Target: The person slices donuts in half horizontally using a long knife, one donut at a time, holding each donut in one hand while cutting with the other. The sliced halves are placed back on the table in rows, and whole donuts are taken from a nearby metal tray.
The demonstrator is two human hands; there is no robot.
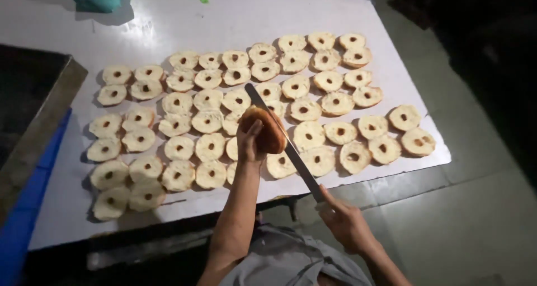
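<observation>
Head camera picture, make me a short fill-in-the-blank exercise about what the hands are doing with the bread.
1. The left hand holds up a round, browned ____.
2. The right hand grips a long ____ whose blade meets the bun.
3. The cut halves lie in rows on a white sheet, each with a ____ in its middle.

Missing words: bun; knife; hole

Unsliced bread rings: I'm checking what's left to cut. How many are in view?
1: the browned ring in the left hand, over the white board, with the knife in the right hand against it. The halves on the board show cut faces; others may be hidden.
</observation>
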